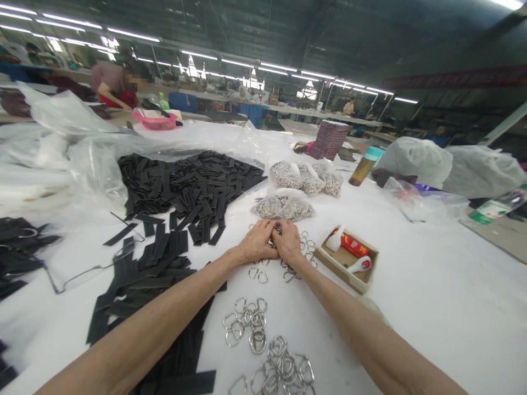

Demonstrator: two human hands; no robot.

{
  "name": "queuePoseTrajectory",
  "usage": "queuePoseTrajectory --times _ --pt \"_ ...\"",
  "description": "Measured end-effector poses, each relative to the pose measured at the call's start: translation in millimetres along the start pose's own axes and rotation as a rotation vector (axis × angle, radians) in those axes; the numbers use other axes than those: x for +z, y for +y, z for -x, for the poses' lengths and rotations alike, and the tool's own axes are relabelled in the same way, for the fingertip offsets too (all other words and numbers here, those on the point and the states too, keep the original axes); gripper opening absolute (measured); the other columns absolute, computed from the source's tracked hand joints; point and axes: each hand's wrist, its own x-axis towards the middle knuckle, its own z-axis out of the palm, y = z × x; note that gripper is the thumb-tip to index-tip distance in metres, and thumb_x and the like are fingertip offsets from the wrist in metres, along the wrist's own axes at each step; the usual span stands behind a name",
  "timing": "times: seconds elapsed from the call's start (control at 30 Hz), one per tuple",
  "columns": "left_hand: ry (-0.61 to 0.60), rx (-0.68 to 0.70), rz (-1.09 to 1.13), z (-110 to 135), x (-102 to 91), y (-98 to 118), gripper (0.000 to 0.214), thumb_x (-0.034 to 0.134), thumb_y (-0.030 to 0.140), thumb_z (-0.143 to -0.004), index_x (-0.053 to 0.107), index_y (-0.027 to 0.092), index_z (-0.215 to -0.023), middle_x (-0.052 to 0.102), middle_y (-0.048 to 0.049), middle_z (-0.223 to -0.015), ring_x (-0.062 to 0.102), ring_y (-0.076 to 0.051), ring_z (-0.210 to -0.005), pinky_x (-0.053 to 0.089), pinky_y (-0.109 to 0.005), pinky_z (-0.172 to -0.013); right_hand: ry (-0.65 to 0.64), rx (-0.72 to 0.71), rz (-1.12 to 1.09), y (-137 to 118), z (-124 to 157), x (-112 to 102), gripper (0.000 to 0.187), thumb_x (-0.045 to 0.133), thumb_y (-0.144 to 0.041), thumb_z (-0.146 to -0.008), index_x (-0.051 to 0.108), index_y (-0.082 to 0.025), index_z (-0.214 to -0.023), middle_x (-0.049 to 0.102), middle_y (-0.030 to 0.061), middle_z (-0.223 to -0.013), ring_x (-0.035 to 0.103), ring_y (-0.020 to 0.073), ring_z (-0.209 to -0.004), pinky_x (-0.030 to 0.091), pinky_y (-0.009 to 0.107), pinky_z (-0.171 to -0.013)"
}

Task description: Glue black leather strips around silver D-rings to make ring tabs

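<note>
My left hand (pixel 260 241) and my right hand (pixel 288 242) meet over the white table, fingers curled round a cluster of metal D-rings (pixel 273 239). Part of that cluster shows between the hands; the rest is hidden under them. Loose D-rings (pixel 308 244) lie around the hands, mostly by the right one. Nearer to me are two more groups of D-rings, a smaller one (pixel 249 321) and a larger one (pixel 284 368). Just beyond my fingers rests a clear bag of small metal rings (pixel 283 207).
Black strips (pixel 197 184) are heaped at the left, with more strips (pixel 154 274) beside my left forearm. Eyeglasses (pixel 78 274) lie there. At right stand a small cardboard box (pixel 346 280) with glue tubes and a drink bottle (pixel 364 167). A co-worker (pixel 117 82) is at the far left.
</note>
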Motion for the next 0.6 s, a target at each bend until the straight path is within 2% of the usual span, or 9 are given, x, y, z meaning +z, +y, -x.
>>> queuePoseTrajectory --times 0.17,0.3,0.47,0.6 --pt "0.024 0.024 0.055 -2 -0.2 1 0.069 0.071 0.033 -0.061 0.046 0.017 -0.123 0.054 -0.0088 -0.115 0.047 -0.027 -0.109 0.040 -0.037 -0.095 -0.047 -0.012 -0.051 -6 1 -1 0.031 0.054 -0.032 -0.090 0.054 -0.017 -0.117 0.057 0.0081 -0.117 0.059 0.0199 -0.097 0.050 0.041 -0.081" --pt "0.055 -0.011 0.074 -2 -1.9 4 0.048 0.061 0.025 -0.070 0.051 0.015 -0.116 0.058 -0.0092 -0.108 0.051 -0.027 -0.103 0.043 -0.039 -0.090 -0.112 -0.051 -0.049 -13 5 -13 0.031 0.054 -0.032 -0.090 0.054 -0.017 -0.117 0.057 0.0081 -0.116 0.059 0.0198 -0.096 0.051 0.040 -0.080" --pt "0.041 0.009 0.091 5 -11.2 10 0.049 0.054 0.020 -0.074 0.047 0.017 -0.122 0.056 -0.0091 -0.122 0.050 -0.025 -0.112 0.040 -0.038 -0.097 -0.211 -0.150 0.055 -11 11 -48 0.031 0.054 -0.032 -0.090 0.054 -0.017 -0.117 0.057 0.0081 -0.116 0.059 0.0197 -0.096 0.051 0.040 -0.080" --pt "-0.013 0.010 0.053 17 -27.9 14 0.058 0.048 0.008 -0.069 0.046 0.017 -0.126 0.050 -0.0089 -0.134 0.043 -0.023 -0.123 0.034 -0.037 -0.104 -0.273 -0.245 0.223 16 23 -82 0.032 0.054 -0.032 -0.089 0.054 -0.017 -0.117 0.056 0.0083 -0.118 0.058 0.0206 -0.098 0.050 0.041 -0.082"
